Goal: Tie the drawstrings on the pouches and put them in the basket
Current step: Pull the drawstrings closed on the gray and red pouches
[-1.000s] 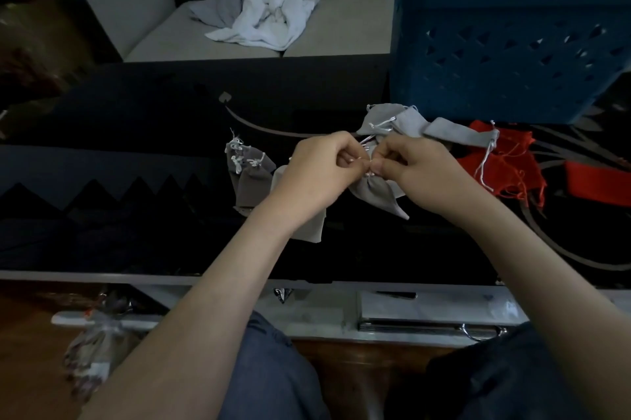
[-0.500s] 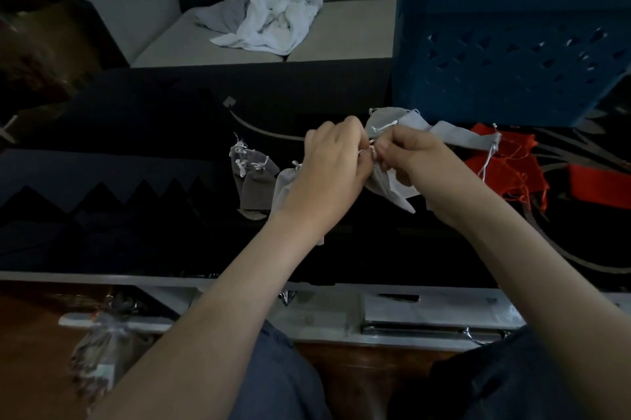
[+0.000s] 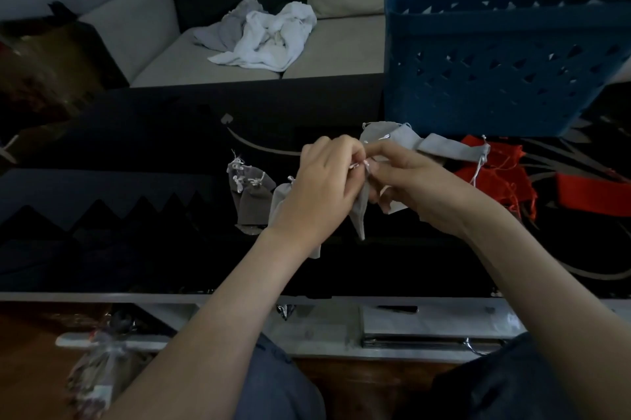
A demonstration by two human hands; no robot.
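Just in front of the blue basket (image 3: 495, 78), a left hand (image 3: 324, 187) and a right hand (image 3: 416, 187) pinch the drawstrings (image 3: 358, 165) of a grey pouch (image 3: 362, 214), each grip narrow. The short cord ends look likely to slip free before the knot tightens.

Head view, downward, close above hands (image 3: 362, 180)

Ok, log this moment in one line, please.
stage: tying | left hand: pinches drawstring | right hand: pinches drawstring | grey pouch: hangs between hands | blue basket: behind pouches
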